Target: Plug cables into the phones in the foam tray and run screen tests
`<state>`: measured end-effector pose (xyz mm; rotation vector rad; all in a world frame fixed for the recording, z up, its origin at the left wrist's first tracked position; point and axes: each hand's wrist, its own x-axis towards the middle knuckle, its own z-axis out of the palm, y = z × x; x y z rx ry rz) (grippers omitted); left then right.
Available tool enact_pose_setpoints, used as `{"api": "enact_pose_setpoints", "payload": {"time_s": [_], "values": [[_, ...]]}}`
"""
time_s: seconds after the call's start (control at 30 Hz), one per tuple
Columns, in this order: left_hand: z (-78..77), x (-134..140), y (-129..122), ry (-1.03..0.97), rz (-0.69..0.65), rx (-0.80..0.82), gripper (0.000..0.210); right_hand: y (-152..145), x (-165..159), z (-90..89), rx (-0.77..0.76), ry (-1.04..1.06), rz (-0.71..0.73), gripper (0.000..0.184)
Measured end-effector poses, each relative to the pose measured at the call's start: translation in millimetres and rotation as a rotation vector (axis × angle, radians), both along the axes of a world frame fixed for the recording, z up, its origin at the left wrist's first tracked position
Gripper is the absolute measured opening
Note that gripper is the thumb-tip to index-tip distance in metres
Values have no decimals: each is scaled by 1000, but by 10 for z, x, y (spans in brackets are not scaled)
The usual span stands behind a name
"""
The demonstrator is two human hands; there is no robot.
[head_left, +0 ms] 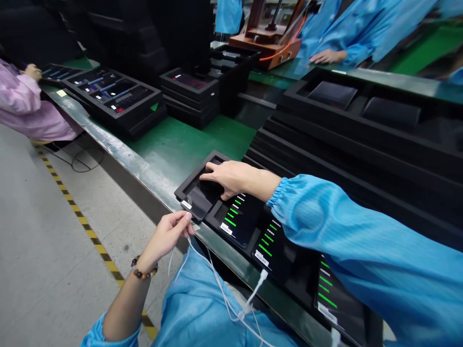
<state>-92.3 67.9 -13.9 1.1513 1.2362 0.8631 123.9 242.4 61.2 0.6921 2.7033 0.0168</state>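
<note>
My left hand [168, 236], with a beaded bracelet on its wrist, pinches the plug end of a white cable [213, 265] at the lower edge of a dark-screened phone [198, 197]. That phone lies in the end slot of a black foam tray [214, 214]. Over its upper part is my right hand [231, 177], fingers spread; whether the fingertips press on it I cannot tell. Beside it in the tray is a phone [238, 217] with green and white text lines. Another lit phone [269, 241] has a white plug [263, 276] at its lower edge. A further lit phone [333, 289] lies nearest me.
Black foam trays [347, 140] are stacked high behind my right arm. More trays [115, 96] with devices stand along the green bench [170, 144]. A co-worker in pink [29, 101] sits at left; another in blue [343, 33] is opposite, near a wooden press fixture [267, 41].
</note>
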Motion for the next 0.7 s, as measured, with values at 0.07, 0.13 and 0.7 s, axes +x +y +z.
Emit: {"api": "enact_pose_setpoints", "payload": {"time_s": [0.07, 0.13, 0.7], "values": [[-15, -3, 1, -2, 1, 0, 63, -9, -33, 42, 7, -22, -6, 93], [-27, -4, 4, -2, 0, 0, 64, -9, -42, 57, 4, -23, -13, 91], [-40, -7, 8, -6, -4, -8, 65, -27, 17, -254, -348, 291, -523, 103]]}}
